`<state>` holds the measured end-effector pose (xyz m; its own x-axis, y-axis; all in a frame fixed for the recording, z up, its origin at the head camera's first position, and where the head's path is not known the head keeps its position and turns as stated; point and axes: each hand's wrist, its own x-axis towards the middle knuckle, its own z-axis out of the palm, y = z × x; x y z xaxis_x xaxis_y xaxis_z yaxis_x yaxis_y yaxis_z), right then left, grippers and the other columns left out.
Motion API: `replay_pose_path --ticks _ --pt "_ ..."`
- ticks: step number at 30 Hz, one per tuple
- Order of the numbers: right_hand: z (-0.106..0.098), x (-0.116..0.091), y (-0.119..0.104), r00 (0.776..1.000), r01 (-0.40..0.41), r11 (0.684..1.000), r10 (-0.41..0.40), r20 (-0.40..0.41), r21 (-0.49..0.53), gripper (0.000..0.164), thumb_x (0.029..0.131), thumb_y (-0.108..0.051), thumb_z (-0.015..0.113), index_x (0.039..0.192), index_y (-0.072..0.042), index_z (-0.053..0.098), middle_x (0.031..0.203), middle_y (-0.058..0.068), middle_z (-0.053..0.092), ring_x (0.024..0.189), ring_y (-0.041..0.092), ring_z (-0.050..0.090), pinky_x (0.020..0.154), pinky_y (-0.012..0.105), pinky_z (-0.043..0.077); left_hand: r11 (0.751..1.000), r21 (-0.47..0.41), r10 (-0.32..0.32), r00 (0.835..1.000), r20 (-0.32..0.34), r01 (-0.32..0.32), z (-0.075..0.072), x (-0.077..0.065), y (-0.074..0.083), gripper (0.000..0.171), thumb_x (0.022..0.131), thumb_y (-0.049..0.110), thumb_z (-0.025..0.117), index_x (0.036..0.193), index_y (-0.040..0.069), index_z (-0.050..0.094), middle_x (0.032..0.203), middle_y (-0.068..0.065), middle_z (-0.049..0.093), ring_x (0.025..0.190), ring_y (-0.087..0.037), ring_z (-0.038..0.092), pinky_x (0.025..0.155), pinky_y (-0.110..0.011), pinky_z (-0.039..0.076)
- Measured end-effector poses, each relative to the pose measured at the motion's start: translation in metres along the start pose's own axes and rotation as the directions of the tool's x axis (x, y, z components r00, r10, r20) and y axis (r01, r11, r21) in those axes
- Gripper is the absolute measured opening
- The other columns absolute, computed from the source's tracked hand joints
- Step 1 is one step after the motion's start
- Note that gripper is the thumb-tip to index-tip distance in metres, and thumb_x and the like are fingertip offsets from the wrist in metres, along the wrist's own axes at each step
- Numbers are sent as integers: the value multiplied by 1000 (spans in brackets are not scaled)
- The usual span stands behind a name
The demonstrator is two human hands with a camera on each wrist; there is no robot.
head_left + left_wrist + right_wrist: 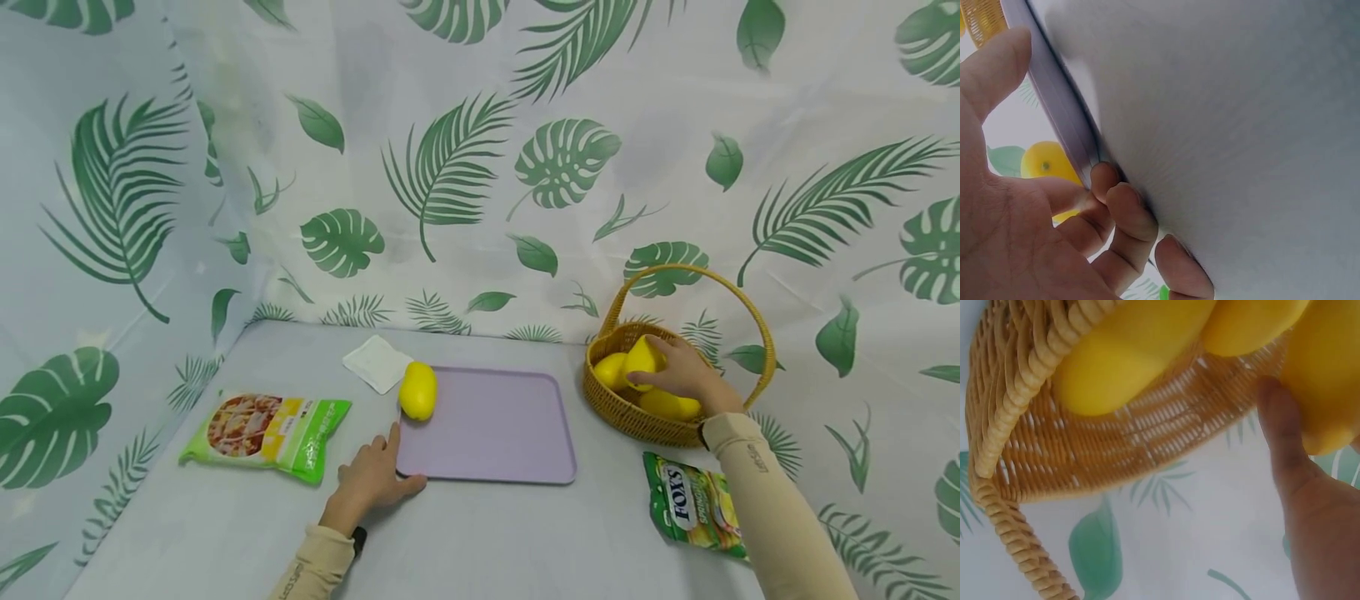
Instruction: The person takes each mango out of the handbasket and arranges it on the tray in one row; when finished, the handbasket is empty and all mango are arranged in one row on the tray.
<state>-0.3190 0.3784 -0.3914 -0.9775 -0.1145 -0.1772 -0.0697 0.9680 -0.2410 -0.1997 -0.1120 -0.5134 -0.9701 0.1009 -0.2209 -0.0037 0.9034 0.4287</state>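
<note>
My right hand [681,368] grips a yellow mango [645,360] just over the opening of the wicker basket [637,423], thumb [1282,415] along its side. Two more mangoes lie in the basket: one to the left [611,370] and one nearer the front [667,405]. On the left, my left hand [372,473] touches the near left corner of a flat purple tray [491,425], its thumb at the front edge and index finger at the left edge. Another mango [417,392] rests on the tray's far left corner. Nothing is held in the left palm.
A green and white food bag [262,433] lies left of the tray. Behind the tray's far left corner is a small white packet [377,363]. A green Fox's candy bag [693,505] lies before the basket, partly under the right forearm. The basket's tall handle [693,271] arches upward.
</note>
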Motion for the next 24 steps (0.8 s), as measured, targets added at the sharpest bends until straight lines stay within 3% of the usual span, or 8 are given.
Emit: replay_pose_path --ticks 13,19,24 --pt "8 -12 -13 993 99 994 -95 -75 52 98 92 -58 63 158 0 20 153 45 20 133 61 34 105 75 35 1000 2 -4 1000 1 4 3 -1 0 100 84 56 74 156 3 30 143 -26 52 126 -46 54 95 -79 40" --pt "20 -13 -31 983 146 983 -131 -131 108 97 91 -56 66 159 -1 22 151 38 29 116 45 49 94 58 49 1000 11 -5 1000 -5 5 1 -1 -1 100 84 56 74 156 2 30 143 -26 52 126 -46 54 95 -80 40" --pt "33 -12 -45 980 154 976 -131 -147 156 97 89 -57 68 158 -4 25 149 32 34 113 39 51 92 48 50 1000 5 0 1000 -4 0 1 -2 0 100 84 55 74 156 2 30 143 -27 51 126 -46 54 95 -79 40"
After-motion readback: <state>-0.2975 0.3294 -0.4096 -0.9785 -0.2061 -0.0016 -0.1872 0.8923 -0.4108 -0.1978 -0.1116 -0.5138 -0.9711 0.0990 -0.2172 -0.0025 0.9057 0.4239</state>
